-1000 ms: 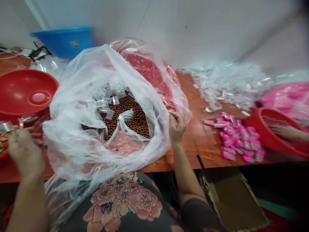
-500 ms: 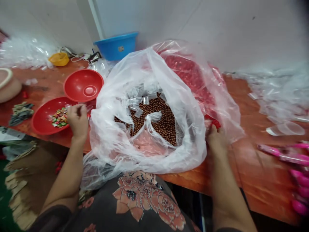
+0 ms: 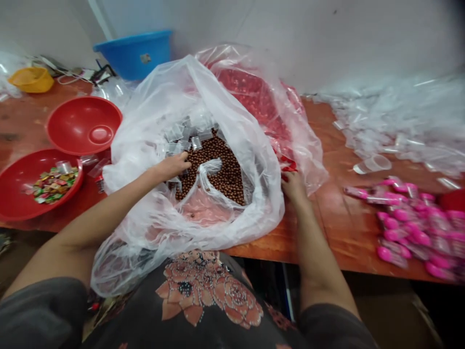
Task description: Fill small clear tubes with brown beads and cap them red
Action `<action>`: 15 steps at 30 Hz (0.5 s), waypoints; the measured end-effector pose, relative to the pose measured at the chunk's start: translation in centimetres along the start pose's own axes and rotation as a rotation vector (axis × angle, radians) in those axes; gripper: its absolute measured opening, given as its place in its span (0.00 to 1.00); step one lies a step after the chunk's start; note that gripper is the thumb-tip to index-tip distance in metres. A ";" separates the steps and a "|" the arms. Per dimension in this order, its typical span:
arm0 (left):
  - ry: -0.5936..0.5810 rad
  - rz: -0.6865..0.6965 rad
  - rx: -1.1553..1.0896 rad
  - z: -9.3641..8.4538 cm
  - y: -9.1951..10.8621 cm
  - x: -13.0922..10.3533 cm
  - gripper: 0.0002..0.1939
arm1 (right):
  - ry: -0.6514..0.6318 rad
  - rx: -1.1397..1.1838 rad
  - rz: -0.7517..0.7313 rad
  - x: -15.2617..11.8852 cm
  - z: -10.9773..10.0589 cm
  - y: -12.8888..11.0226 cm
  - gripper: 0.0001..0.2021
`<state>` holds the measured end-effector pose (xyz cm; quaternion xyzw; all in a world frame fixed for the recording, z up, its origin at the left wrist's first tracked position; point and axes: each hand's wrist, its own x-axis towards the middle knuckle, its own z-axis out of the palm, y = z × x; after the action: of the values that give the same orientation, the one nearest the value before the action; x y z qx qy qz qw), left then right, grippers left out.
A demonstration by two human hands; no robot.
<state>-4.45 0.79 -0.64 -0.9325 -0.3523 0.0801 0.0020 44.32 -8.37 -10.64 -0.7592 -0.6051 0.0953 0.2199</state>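
A large white plastic bag (image 3: 267,194) stands with its mouth wide, holding small brown balls (image 3: 221,169) and clear plastic cups (image 3: 178,135). My left hand (image 3: 174,166) reaches over its left rim. The fingers are slightly bent and apart beside the cups and balls, with nothing visible in them. A knotted clear bag (image 3: 207,206) lies at the front of the balls. To the right, my right hand (image 3: 293,184) has its fingers curled at a red piece (image 3: 286,164) by the edge of a clear bag of red items (image 3: 250,92). Its fingertips are partly hidden.
On the left, a red bowl (image 3: 18,194) contains wrapped candies (image 3: 54,184) and a clear cup (image 3: 64,167); another red bowl (image 3: 78,121) sits behind. A blue basin (image 3: 134,53) stands by the wall. Pink-capped tubes (image 3: 414,223) and clear plastic pieces (image 3: 399,126) lie right.
My left hand has moved right, from above the candies into the white bag's mouth. A clear cup now shows on the candies. My right hand stays by the red items; the view has shifted right.
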 end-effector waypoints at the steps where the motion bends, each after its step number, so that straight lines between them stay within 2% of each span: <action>1: 0.007 -0.029 -0.025 -0.2 0.0 -0.2 0.11 | 0.004 0.010 0.020 0.0 0.0 0.2 0.14; 4: 0.122 -0.139 -0.235 -1.3 1.4 -0.4 0.10 | 0.037 0.051 0.085 -0.4 0.2 0.6 0.15; 7: 0.223 -0.234 -0.581 -1.9 5.2 0.4 0.17 | 0.073 0.091 0.147 -1.1 0.3 0.7 0.17; 9: 0.150 -0.261 -0.730 -1.6 8.3 1.7 0.18 | 0.092 0.119 0.174 -1.4 0.4 0.6 0.15; 11: 0.028 -0.268 -0.764 -1.0 10.9 3.3 0.16 | 0.132 0.148 0.198 -1.8 0.3 0.3 0.13; 13: -0.036 -0.294 -0.752 -0.3 12.6 5.1 0.14 | 0.198 0.166 0.232 -2.3 0.1 -0.1 0.14; 15: -0.031 -0.345 -0.744 0.1 13.5 6.7 0.12 | 0.292 0.252 0.281 -3.2 -0.3 -0.9 0.16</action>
<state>9.38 -4.98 -2.60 -0.7954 -0.5085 -0.0405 -0.3274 42.85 -11.34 -10.32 -0.8081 -0.4388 0.0890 0.3827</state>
